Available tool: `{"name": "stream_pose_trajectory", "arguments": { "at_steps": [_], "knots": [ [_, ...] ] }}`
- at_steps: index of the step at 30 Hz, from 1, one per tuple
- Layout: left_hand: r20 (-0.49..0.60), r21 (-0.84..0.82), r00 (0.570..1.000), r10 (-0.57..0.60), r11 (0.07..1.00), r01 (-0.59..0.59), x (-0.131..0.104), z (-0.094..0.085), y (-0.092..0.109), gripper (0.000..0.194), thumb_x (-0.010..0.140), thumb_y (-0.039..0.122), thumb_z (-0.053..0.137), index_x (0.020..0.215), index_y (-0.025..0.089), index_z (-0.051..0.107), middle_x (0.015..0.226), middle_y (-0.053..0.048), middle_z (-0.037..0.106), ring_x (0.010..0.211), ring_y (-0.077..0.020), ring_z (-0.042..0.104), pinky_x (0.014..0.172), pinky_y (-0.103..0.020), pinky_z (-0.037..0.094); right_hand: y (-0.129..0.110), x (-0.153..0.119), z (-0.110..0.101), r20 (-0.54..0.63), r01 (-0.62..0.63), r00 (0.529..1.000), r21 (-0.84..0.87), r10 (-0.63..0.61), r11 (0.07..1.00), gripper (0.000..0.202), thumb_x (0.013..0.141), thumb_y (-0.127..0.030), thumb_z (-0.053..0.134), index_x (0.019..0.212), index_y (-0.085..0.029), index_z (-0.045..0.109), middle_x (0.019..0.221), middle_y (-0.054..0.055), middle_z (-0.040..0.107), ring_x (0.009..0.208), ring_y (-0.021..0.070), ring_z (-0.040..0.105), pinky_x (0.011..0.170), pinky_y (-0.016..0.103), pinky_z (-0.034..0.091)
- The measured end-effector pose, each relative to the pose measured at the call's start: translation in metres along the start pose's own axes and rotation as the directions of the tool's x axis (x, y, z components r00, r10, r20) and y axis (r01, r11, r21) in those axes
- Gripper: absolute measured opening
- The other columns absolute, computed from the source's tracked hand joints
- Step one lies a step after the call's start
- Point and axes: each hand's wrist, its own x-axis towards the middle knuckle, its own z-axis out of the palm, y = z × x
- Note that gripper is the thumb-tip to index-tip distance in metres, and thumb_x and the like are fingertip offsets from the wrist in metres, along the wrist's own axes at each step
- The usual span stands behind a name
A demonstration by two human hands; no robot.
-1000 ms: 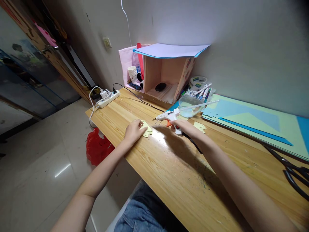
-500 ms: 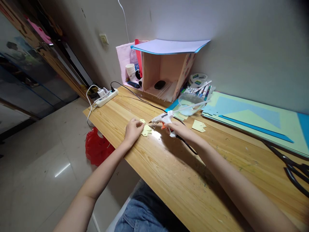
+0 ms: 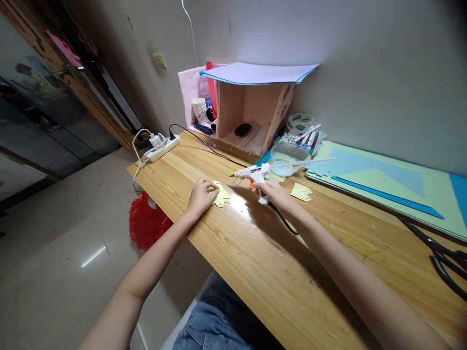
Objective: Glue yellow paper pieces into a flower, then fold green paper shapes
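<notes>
My right hand (image 3: 273,194) is wrapped round the grip of a white hot glue gun (image 3: 255,175) with an orange trigger. A long glue stick (image 3: 310,162) sticks out of the gun's back, and its nozzle points left, just above the table. Near the front edge, my left hand (image 3: 201,197) is closed on a pale yellow cut paper piece (image 3: 222,195) with a jagged edge. The gun's tip is a short way right of this paper, apart from it. Another pale yellow paper piece (image 3: 301,191) lies to the right of the gun.
A power strip (image 3: 162,148) with plugged cords sits at the table's left end. An open box (image 3: 251,112), a clear round container (image 3: 290,155) and markers (image 3: 310,138) stand along the wall. Coloured sheets (image 3: 386,180) and black scissors (image 3: 438,248) lie at right. A red bag (image 3: 146,223) is below the edge.
My right hand has drawn the glue gun slightly right and up, so its tip is farther from the yellow paper. My left hand keeps its place on the paper.
</notes>
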Motion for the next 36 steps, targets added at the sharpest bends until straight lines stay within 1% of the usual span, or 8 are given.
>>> {"name": "stream_pose_trajectory", "arguments": {
  "at_steps": [4, 10, 17, 21, 27, 31, 33, 36],
  "knots": [
    [0.009, 0.080, 0.998, -0.057, 0.995, 0.056, 0.006, -0.004, -0.006, 0.026, 0.065, 0.035, 0.064, 0.086, 0.020, 0.060, 0.092, -0.005, 0.056, 0.090, -0.0205, 0.051, 0.081, -0.033, 0.041, 0.008, 0.000, 0.010, -0.090, 0.140, 0.985, -0.077, -0.146, 0.987, 0.033, 0.077, -0.047, 0.043, 0.075, -0.015, 0.051, 0.063, 0.001, 0.051, 0.055, 0.0125, 0.044, 0.051, 0.023, 0.033],
    [0.173, 0.093, 0.957, -0.231, 0.972, 0.218, 0.018, -0.009, -0.015, 0.050, 0.055, 0.045, 0.070, 0.093, 0.017, 0.055, 0.089, -0.004, 0.059, 0.082, -0.0178, 0.054, 0.067, -0.026, 0.041, 0.012, 0.034, 0.029, -0.012, 0.431, 0.883, -0.374, -0.469, 0.821, 0.026, 0.080, -0.040, 0.043, 0.084, -0.016, 0.053, 0.076, 0.004, 0.058, 0.064, 0.0159, 0.050, 0.060, 0.025, 0.037],
    [0.225, 0.110, 0.931, -0.289, 0.957, 0.270, 0.021, -0.012, -0.014, 0.049, 0.048, 0.050, 0.071, 0.080, 0.017, 0.054, 0.079, -0.002, 0.059, 0.072, -0.0167, 0.054, 0.057, -0.024, 0.035, 0.015, 0.083, 0.045, -0.025, 0.334, 0.915, -0.511, -0.403, 0.792, 0.024, 0.080, -0.035, 0.044, 0.092, -0.017, 0.055, 0.082, 0.006, 0.063, 0.066, 0.0179, 0.054, 0.061, 0.025, 0.037],
    [0.194, -0.065, 0.958, -0.213, 0.971, 0.229, 0.020, -0.011, -0.011, 0.041, 0.047, 0.043, 0.074, 0.070, 0.017, 0.052, 0.071, -0.001, 0.056, 0.069, -0.0157, 0.052, 0.057, -0.024, 0.035, 0.015, 0.086, 0.044, 0.017, 0.376, 0.895, -0.568, -0.446, 0.732, 0.023, 0.080, -0.030, 0.044, 0.095, -0.016, 0.053, 0.091, 0.009, 0.063, 0.075, 0.0212, 0.055, 0.064, 0.027, 0.037],
    [0.241, -0.279, 0.948, -0.208, 0.921, 0.272, 0.018, -0.007, -0.006, 0.038, 0.054, 0.036, 0.072, 0.077, 0.015, 0.049, 0.073, -0.003, 0.060, 0.068, -0.0156, 0.058, 0.056, -0.024, 0.043, 0.012, 0.071, 0.040, 0.061, 0.436, 0.867, -0.573, -0.495, 0.694, 0.029, 0.076, -0.032, 0.053, 0.099, -0.015, 0.052, 0.098, 0.009, 0.059, 0.087, 0.0222, 0.052, 0.077, 0.031, 0.038],
    [0.279, -0.578, 0.944, -0.173, 0.755, 0.309, 0.011, -0.010, 0.010, 0.043, 0.054, 0.032, 0.074, 0.082, 0.016, 0.046, 0.074, -0.003, 0.062, 0.067, -0.0158, 0.061, 0.060, -0.027, 0.049, 0.014, 0.034, 0.027, -0.148, 0.364, 0.834, -0.578, -0.532, 0.731, 0.033, 0.079, -0.034, 0.048, 0.105, -0.015, 0.050, 0.103, 0.013, 0.053, 0.100, 0.0253, 0.045, 0.086, 0.039, 0.036],
    [0.266, -0.657, 0.958, -0.101, 0.708, 0.258, 0.006, -0.012, 0.025, 0.041, 0.058, 0.033, 0.071, 0.085, 0.016, 0.045, 0.077, -0.003, 0.062, 0.067, -0.0150, 0.061, 0.060, -0.027, 0.050, 0.017, 0.009, 0.016, -0.212, 0.326, 0.857, -0.484, -0.470, 0.812, 0.028, 0.082, -0.035, 0.044, 0.101, -0.016, 0.051, 0.101, 0.011, 0.052, 0.099, 0.0236, 0.047, 0.086, 0.038, 0.038],
    [0.204, -0.678, 0.979, 0.007, 0.723, 0.136, -0.002, -0.009, 0.055, 0.038, 0.064, 0.035, 0.067, 0.090, 0.017, 0.046, 0.076, -0.001, 0.061, 0.065, -0.0137, 0.061, 0.056, -0.024, 0.050, 0.022, -0.024, -0.004, -0.217, 0.207, 0.945, -0.178, -0.243, 0.962, 0.029, 0.081, -0.039, 0.046, 0.099, -0.018, 0.050, 0.105, 0.010, 0.051, 0.086, 0.0184, 0.054, 0.072, 0.032, 0.046]
  ]
}}
